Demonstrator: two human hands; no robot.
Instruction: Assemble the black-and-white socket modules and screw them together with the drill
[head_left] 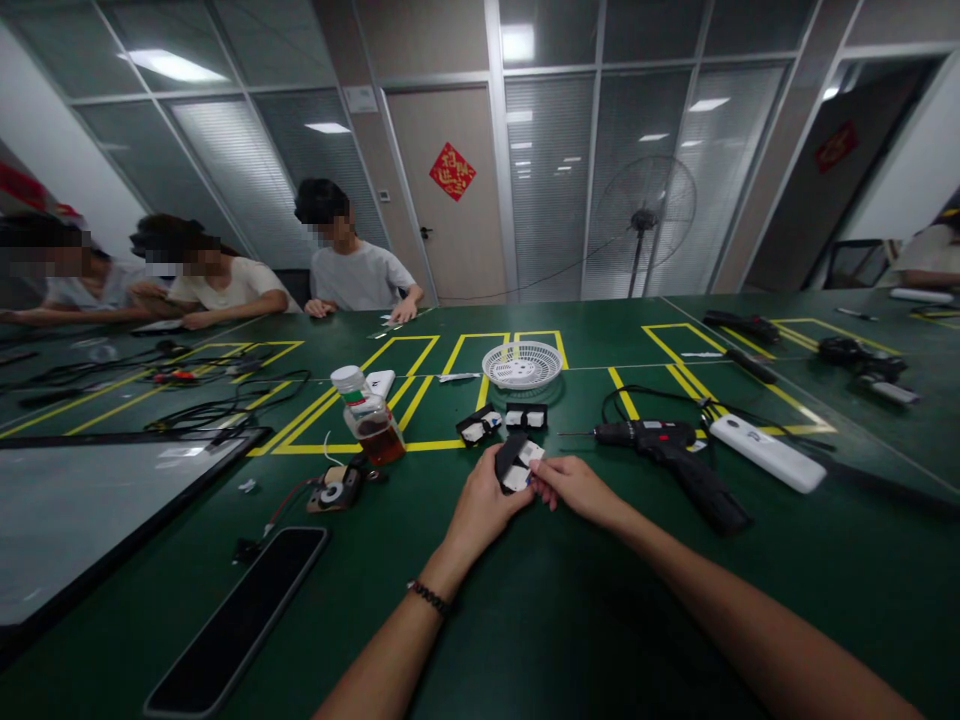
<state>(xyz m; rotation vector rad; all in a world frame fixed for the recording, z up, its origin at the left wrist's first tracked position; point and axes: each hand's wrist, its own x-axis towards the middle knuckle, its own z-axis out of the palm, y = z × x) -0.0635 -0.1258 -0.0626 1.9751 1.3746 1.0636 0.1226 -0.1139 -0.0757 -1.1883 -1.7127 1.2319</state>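
Both my hands meet over the green table [570,620], just in front of me. My left hand [484,505] grips a small black and white part [514,463] from the left, fingers curled round it. My right hand [574,485] pinches the same part's white side from the right. Just beyond lie two similar small black and white parts [478,426] [525,416] and a white round fan grille [523,364]. A black electric screwdriver [667,445] lies to the right of my right hand.
A bottle of brown drink [369,418] stands left of my hands, with a small motor part and wires [334,492] beside it. A dark phone [240,625] and a large panel [90,510] lie at left. A white long device [766,452] lies at right. Several people sit at the far left.
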